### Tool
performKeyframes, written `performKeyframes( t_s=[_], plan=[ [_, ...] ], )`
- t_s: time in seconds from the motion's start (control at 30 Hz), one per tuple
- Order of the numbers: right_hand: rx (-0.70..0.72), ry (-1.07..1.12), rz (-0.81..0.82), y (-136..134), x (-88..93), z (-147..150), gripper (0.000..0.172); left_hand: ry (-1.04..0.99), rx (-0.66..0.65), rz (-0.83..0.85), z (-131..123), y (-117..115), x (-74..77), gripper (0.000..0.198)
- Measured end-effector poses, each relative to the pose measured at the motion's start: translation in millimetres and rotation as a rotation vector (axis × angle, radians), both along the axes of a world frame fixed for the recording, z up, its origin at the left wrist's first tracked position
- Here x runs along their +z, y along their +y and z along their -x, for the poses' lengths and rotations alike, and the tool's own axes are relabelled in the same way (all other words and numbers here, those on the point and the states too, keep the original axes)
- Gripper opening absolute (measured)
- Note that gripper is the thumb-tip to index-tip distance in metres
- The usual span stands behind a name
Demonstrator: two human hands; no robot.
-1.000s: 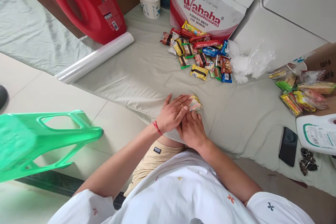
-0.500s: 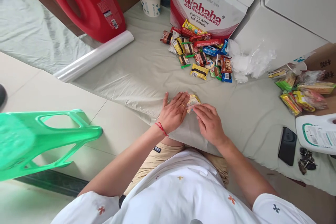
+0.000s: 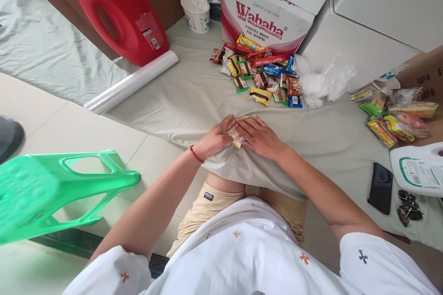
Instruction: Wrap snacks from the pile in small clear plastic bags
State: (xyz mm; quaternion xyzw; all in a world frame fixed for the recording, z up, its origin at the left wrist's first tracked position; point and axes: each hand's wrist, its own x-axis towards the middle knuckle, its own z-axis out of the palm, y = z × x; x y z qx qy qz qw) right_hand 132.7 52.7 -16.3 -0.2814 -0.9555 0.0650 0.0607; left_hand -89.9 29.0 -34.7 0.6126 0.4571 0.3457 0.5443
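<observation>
A small wrapped snack packet [image 3: 237, 140] lies on the grey-green sheet near its front edge, partly hidden under both hands. My left hand [image 3: 217, 138], with a red string on the wrist, has its fingers curled around the packet's left side. My right hand [image 3: 260, 138] lies flat across the right part of the packet, fingers stretched out. Beyond the hands, a pile of wrapped snacks [image 3: 259, 96] in yellow, red, blue and brown wrappers rests before a Wahaba-style carton marked Wahaha [image 3: 265, 18].
A clear plastic roll [image 3: 134, 84] and a red jug [image 3: 128, 18] are at the left, above a green stool [image 3: 38, 189]. Crumpled clear plastic [image 3: 327, 80] lies right of the pile. Farther right are bagged snacks [image 3: 401, 120], a phone [image 3: 380, 189], keys [image 3: 408, 207] and a white jug [image 3: 418, 170].
My right hand has moved left and flattened over the packet. My left hand, flat before, has drawn back slightly left and curled onto the packet's side. The view has shifted a little.
</observation>
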Motion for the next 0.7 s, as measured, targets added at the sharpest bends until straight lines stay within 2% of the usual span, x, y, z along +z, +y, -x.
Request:
performKeyframes(
  t_s=[0.1, 0.23, 0.3, 0.4, 0.47, 0.57, 0.63, 0.7],
  plan=[
    [0.027, 0.054, 0.008, 3.6, 3.5, 1.8, 0.042, -0.160, -0.067, 0.080, 7.8, -0.4, 10.8, 0.083],
    [-0.098, 0.259, 0.132, -0.8, 20.8, 8.4, 0.035, -0.292, -0.134, 0.115, 15.1, -6.4, 24.8, 0.066],
    [-0.181, 0.432, 0.255, -6.4, 32.6, 13.9, 0.037, -0.403, -0.083, 0.123, 10.5, -11.9, 27.9, 0.060],
    [-0.311, 0.664, 0.414, -17.8, 42.4, 23.0, 0.041, -0.585, 0.062, 0.157, -9.0, -20.8, 25.0, 0.047],
    [-0.416, 0.743, 0.434, -26.2, 39.2, 28.0, 0.043, -0.645, 0.192, 0.166, -26.4, -25.7, 19.1, 0.042],
    [-0.535, 0.746, 0.348, -37.8, 21.8, 30.6, 0.044, -0.621, 0.361, 0.148, -49.3, -30.9, 8.4, 0.042],
    [-0.593, 0.721, 0.281, -44.2, 7.9, 28.5, 0.046, -0.489, 0.433, 0.105, -59.7, -33.8, 2.9, 0.040],
    [-0.657, 0.721, 0.256, -49.5, -2.5, 24.1, 0.047, -0.260, 0.464, 0.019, -66.4, -36.7, 0.8, 0.035]
  ],
)
